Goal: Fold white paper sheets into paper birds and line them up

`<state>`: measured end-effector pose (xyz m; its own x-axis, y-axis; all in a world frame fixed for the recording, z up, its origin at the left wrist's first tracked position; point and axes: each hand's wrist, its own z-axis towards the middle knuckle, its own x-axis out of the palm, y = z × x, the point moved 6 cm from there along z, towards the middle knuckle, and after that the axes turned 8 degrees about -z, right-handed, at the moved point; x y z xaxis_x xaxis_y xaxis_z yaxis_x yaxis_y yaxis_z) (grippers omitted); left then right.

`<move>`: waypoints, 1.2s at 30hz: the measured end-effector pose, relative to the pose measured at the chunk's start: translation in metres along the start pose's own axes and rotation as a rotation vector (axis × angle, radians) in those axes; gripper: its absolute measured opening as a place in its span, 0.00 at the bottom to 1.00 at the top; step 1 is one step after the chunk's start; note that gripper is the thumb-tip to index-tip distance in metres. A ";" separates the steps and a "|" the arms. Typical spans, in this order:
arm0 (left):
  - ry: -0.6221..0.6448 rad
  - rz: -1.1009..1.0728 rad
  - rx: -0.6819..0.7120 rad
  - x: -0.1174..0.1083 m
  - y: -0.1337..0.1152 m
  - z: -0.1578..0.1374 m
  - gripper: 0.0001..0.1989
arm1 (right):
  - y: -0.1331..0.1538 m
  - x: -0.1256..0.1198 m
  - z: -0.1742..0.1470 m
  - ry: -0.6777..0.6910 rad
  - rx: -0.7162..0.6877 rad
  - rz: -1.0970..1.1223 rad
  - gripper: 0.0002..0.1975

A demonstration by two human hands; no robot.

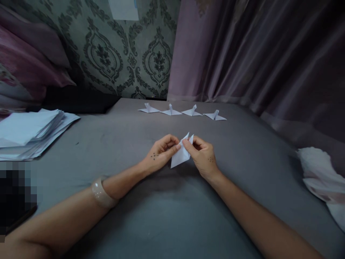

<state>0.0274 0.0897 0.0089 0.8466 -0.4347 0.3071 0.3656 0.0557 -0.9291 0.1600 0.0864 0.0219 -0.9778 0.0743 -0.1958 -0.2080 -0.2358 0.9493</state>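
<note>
A small folded piece of white paper [180,157] is held up between both hands above the grey sheet, with two narrow points sticking up at its top and a corner hanging down. My left hand [162,150] pinches its left edge, thumb on the near face. On the other side, my right hand [202,154] grips it near the points, the thumb pressed on the front. The fingers behind the paper are partly hidden. Beyond the hands, several folded white paper birds [170,110] with spread wings stand in a row.
A stack of white paper sheets [29,129] lies at the left, with a dark cloth [78,100] behind it. At the right edge rests a crumpled white bundle [320,172]. Purple curtains [199,54] and a patterned wall [129,50] border the grey surface [113,129].
</note>
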 end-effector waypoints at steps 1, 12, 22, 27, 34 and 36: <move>-0.005 0.005 0.003 0.000 0.000 0.000 0.12 | 0.002 -0.001 -0.001 -0.015 -0.023 -0.022 0.11; -0.020 0.124 0.076 -0.001 -0.001 0.000 0.10 | 0.014 -0.008 0.007 -0.021 -0.121 0.056 0.16; -0.084 0.532 0.245 -0.005 -0.015 -0.006 0.06 | 0.054 -0.022 0.010 0.204 -0.353 -0.568 0.09; -0.076 0.565 0.342 -0.004 -0.024 -0.005 0.04 | 0.049 -0.021 0.011 0.259 -0.337 -0.621 0.04; -0.104 0.555 0.322 -0.003 -0.028 -0.005 0.04 | 0.043 -0.021 0.014 0.252 -0.327 -0.578 0.03; -0.128 0.543 0.286 -0.004 -0.027 -0.005 0.05 | 0.041 -0.021 0.014 0.223 -0.292 -0.565 0.04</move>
<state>0.0120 0.0854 0.0316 0.9738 -0.1664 -0.1548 -0.0559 0.4846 -0.8729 0.1723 0.0887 0.0688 -0.6919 0.0691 -0.7187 -0.6566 -0.4741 0.5865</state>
